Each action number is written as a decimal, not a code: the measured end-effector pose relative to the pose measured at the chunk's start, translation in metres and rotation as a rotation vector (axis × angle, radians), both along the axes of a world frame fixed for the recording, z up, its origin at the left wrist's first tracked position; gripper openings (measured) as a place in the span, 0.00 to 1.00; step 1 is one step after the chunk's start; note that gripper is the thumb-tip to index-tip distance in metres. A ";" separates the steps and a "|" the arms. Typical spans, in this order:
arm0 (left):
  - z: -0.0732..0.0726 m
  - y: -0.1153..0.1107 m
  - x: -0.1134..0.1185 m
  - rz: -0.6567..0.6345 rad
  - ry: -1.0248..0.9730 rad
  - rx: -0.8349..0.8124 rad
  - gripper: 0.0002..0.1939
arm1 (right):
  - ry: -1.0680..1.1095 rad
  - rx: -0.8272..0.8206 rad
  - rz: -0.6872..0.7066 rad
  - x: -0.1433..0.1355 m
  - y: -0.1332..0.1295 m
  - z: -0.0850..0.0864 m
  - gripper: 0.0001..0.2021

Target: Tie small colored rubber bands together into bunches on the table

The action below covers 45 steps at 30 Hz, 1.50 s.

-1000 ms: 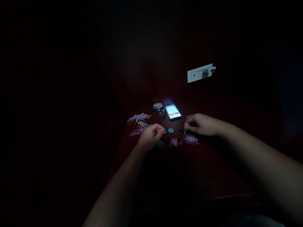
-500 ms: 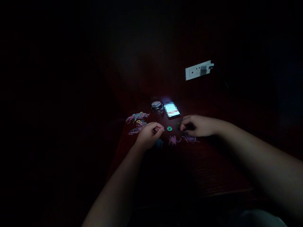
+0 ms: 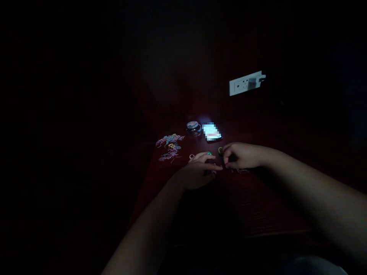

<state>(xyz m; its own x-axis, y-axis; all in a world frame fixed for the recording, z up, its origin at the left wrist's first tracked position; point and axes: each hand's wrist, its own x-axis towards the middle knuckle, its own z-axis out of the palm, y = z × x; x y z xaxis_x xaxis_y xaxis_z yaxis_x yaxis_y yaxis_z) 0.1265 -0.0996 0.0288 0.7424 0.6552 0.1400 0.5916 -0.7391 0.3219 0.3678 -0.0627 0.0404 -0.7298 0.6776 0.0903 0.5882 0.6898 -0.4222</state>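
Note:
My left hand (image 3: 200,170) reaches over the small pink pile of bands (image 3: 213,172), its fingers stretched out and apart, and covers part of that pile. Just right of its fingertips, my right hand (image 3: 239,154) is curled with thumb and finger pressed together; what they hold, if anything, is too small to make out. Beneath the right hand lie thin purple bands (image 3: 242,170). A yellow ring-shaped band (image 3: 220,150) rests beside its knuckles. A green ring (image 3: 209,153) shows partly behind the left fingers, and a pale pink ring (image 3: 191,156) lies beyond that hand.
A heap of mixed coloured bands (image 3: 170,140) spreads along the left of the dark reddish table (image 3: 263,206). Behind the hands stand a lidded clear jar (image 3: 194,129) and a phone (image 3: 212,132) with a lit screen. A white socket strip (image 3: 246,83) with a plug is on the wall.
My left hand has moved right and opened its fingers over the pink pile, uncovering a pale pink ring. My right hand has shifted slightly nearer me, and the yellow ring shows more.

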 end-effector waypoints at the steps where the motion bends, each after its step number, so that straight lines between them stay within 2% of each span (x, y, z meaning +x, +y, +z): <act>1: 0.000 0.000 0.000 0.011 -0.004 -0.001 0.20 | 0.002 0.015 0.021 -0.001 -0.001 0.001 0.06; 5: 0.005 0.004 0.001 0.057 -0.105 0.065 0.15 | -0.026 0.101 0.043 -0.006 -0.004 0.003 0.07; 7: 0.009 0.008 -0.001 0.149 -0.173 0.147 0.15 | -0.046 0.124 0.027 -0.008 -0.005 0.001 0.09; 10: 0.012 0.020 -0.016 0.380 -0.211 0.252 0.14 | -0.046 0.131 0.039 -0.009 -0.005 -0.002 0.09; 14: 0.014 0.035 -0.055 0.742 -0.180 0.293 0.11 | 0.003 0.133 0.059 -0.008 -0.004 -0.006 0.09; 17: 0.012 0.040 -0.086 0.952 -0.148 0.184 0.07 | 0.030 0.123 0.064 -0.008 -0.002 -0.008 0.09; 21: 0.005 0.041 -0.111 1.121 -0.099 -0.046 0.09 | 0.063 0.125 0.055 -0.008 -0.001 -0.007 0.09; 23: 0.001 0.041 -0.118 1.130 -0.120 -0.052 0.10 | 0.124 0.172 0.023 -0.008 0.000 -0.004 0.09; 28: -0.006 0.042 -0.127 1.015 -0.151 0.018 0.12 | 0.221 0.318 -0.071 -0.006 0.003 0.001 0.09; 34: -0.014 0.051 -0.132 1.135 -0.062 -0.027 0.16 | 0.236 0.299 -0.104 -0.011 0.002 -0.004 0.10; 38: -0.015 0.052 -0.127 1.143 -0.056 -0.018 0.12 | 0.251 0.320 -0.098 -0.013 0.001 -0.006 0.09; 41: -0.014 0.051 -0.121 1.135 -0.075 0.050 0.12 | 0.259 0.331 -0.101 -0.014 0.000 -0.006 0.09; 45: -0.018 0.053 -0.117 1.052 -0.137 0.177 0.10 | 0.285 0.349 -0.143 -0.014 -0.001 -0.005 0.10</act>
